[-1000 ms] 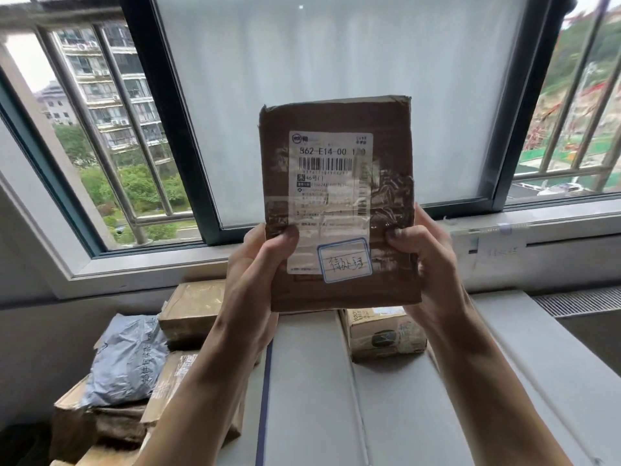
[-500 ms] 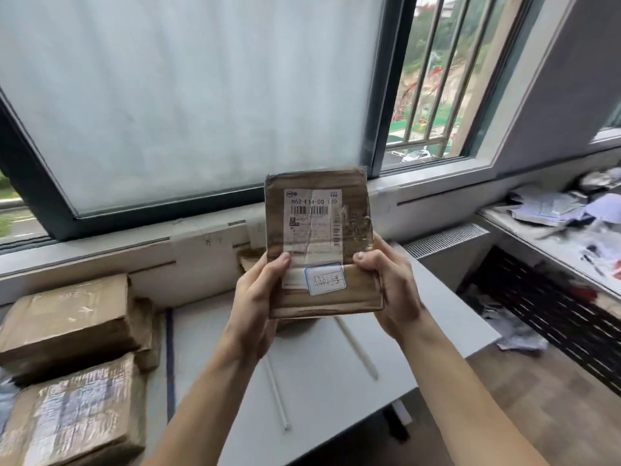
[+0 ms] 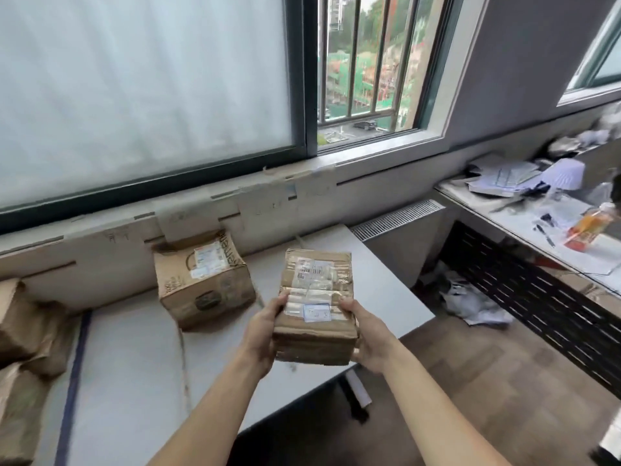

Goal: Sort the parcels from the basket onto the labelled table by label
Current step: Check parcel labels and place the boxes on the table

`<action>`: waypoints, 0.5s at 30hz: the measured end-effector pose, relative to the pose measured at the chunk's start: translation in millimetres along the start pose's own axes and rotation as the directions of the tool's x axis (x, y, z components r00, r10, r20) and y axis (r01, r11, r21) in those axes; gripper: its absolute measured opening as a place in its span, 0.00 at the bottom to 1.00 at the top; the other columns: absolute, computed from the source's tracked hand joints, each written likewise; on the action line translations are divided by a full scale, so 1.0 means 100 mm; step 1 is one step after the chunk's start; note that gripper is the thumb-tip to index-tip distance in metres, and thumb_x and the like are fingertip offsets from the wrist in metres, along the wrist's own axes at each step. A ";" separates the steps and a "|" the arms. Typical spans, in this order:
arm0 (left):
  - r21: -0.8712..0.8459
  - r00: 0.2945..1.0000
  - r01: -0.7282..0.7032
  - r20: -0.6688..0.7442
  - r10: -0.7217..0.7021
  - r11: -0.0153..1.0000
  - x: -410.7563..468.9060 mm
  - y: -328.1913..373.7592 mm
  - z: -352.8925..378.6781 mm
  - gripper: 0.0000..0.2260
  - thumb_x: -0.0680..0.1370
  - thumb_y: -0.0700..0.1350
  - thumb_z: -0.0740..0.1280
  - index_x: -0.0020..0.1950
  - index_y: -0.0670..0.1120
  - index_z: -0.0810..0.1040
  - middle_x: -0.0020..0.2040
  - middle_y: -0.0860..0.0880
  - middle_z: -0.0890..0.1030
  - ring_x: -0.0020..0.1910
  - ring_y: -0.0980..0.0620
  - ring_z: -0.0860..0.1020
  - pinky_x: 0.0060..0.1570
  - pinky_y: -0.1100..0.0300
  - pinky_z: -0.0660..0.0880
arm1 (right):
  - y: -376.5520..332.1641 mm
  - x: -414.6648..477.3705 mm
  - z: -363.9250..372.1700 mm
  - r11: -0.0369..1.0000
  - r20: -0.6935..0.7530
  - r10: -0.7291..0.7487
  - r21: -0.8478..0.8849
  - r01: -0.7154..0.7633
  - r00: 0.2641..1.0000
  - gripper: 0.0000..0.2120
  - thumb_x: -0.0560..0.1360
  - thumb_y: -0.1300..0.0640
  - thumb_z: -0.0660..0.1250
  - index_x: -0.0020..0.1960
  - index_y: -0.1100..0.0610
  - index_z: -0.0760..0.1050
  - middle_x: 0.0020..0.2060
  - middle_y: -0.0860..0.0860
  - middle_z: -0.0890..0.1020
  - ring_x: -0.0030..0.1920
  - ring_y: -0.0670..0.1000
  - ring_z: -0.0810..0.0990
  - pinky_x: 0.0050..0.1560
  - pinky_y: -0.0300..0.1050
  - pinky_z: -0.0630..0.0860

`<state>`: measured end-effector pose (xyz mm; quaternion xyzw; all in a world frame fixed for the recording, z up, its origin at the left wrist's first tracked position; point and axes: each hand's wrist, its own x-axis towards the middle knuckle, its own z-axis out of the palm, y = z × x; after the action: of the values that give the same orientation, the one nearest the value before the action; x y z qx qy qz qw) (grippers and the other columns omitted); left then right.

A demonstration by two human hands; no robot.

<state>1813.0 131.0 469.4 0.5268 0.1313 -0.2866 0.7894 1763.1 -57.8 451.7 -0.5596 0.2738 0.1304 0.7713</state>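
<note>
Brown cardboard parcel [image 3: 316, 307], flat and rectangular and wrapped in shiny clear tape, sits between both hands above the right part of the white table [image 3: 134, 364], label face up and tilted toward the person. The left hand [image 3: 262, 334] grips its left edge, thumb on top and fingers underneath; the right hand [image 3: 369, 338] clamps the right edge the same way. A white shipping label with a barcode covers the top, and near the lower edge is a small blue-bordered sticker [image 3: 317, 312] whose writing is too blurred to read.

Just to the left, apart from the held parcel, a chunkier tan cardboard box [image 3: 205, 280] stands on the table against the wall, its own white label on top and dark print down its side. At the far left edge more crumpled brown parcels [image 3: 23, 334] are piled, beyond a dark blue tape line [image 3: 72, 381] running across the tabletop.

Paper slips [image 3: 265, 203] are stuck on the wall under the sill; I can't make out what they say. Behind is a large window with a frosted pane [image 3: 144, 79] and bars. To the right, a cluttered white side counter [image 3: 544, 230] holds papers and pens, a slatted radiator grille runs below, and a wood-pattern floor [image 3: 487, 381] shows underneath.
</note>
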 end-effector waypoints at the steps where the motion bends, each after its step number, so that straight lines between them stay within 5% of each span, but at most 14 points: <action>1: 0.027 1.000 0.002 -0.013 -0.002 1.000 0.09 -0.07 0.10 0.24 0.77 0.55 0.69 0.66 0.41 0.81 0.60 0.38 0.84 0.58 0.39 0.84 0.63 0.45 0.78 | -0.06 0.02 -0.18 1.000 -0.018 0.017 -0.014 -0.017 1.000 0.19 0.77 0.42 0.70 0.60 0.53 0.83 0.49 0.54 0.89 0.56 0.57 0.84 0.59 0.54 0.81; 4: 0.177 0.999 -0.020 -0.039 0.027 0.984 0.29 -0.22 0.41 0.25 0.76 0.62 0.69 0.66 0.49 0.83 0.61 0.45 0.85 0.63 0.44 0.81 0.72 0.43 0.70 | -0.23 0.13 -0.62 0.999 -0.060 -0.033 -0.032 0.031 0.998 0.18 0.77 0.44 0.71 0.61 0.54 0.82 0.46 0.51 0.89 0.50 0.55 0.85 0.50 0.51 0.81; 7: 0.262 0.994 -0.041 -0.086 0.066 0.964 0.39 -0.27 0.77 0.17 0.81 0.58 0.65 0.62 0.51 0.84 0.54 0.51 0.88 0.57 0.51 0.82 0.67 0.47 0.71 | -0.34 0.30 -0.92 0.998 -0.104 -0.058 -0.017 0.057 0.993 0.18 0.78 0.48 0.71 0.64 0.54 0.78 0.50 0.50 0.88 0.46 0.51 0.86 0.43 0.46 0.80; 15: 0.280 0.984 -0.047 -0.154 0.093 0.959 0.98 -0.22 1.18 0.13 0.83 0.54 0.65 0.57 0.50 0.86 0.53 0.51 0.88 0.52 0.54 0.82 0.57 0.52 0.72 | -0.57 0.88 -1.30 1.000 -0.100 0.000 0.016 0.002 0.995 0.15 0.77 0.48 0.72 0.62 0.51 0.82 0.52 0.49 0.88 0.52 0.52 0.84 0.46 0.49 0.79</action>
<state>1867.3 -12.9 451.5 0.6576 0.1366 -0.2290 0.7046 1827.9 -208.1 417.1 -0.5592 0.3128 0.0996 0.7612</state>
